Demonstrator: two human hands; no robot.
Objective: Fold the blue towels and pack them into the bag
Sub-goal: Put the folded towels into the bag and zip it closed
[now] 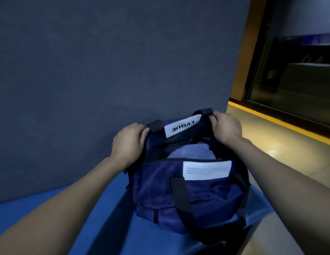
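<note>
Bag sat on the blue surface with 1 towel inside. Left hand and right hand each gripped the far rim — soft, light fabric, likely to sag; the strap bases looked best to hold.

A dim institutional interior is indicated by a grey felt partition at twelve o'clock and a yellow-edged glazed window at two o'clock.
</note>
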